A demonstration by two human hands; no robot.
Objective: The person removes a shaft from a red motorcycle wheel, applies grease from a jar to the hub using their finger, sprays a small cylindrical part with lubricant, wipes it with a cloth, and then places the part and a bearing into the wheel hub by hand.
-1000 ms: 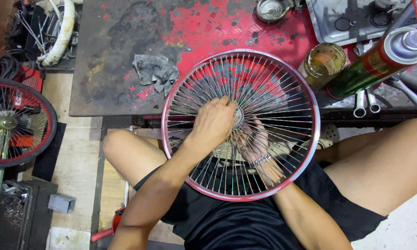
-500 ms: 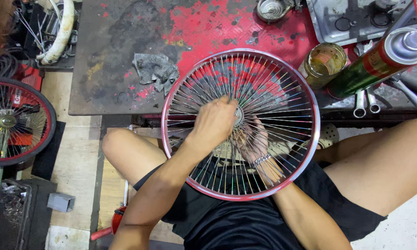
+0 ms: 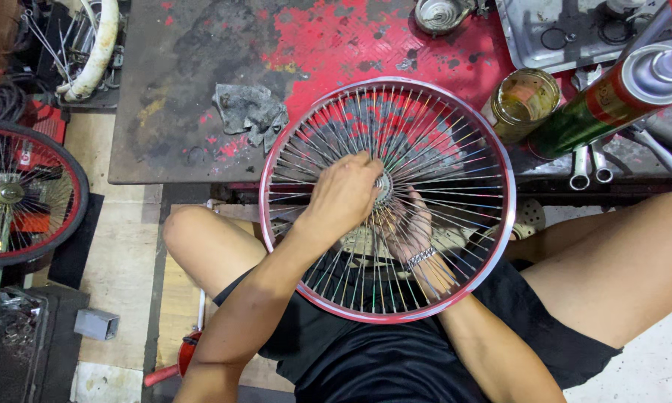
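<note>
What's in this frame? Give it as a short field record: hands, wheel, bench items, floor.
left hand: above the spokes, fingers at the hub
right hand: beneath the spokes, seen through them, wrist chain on
wheel: spoked bicycle wheel, red rim, lying flat over the lap and the bench edge
bench: worn red workbench; grey rag; glass jar; green spray can; two wrenches
floor: second spoked wheel at the person's left
</note>
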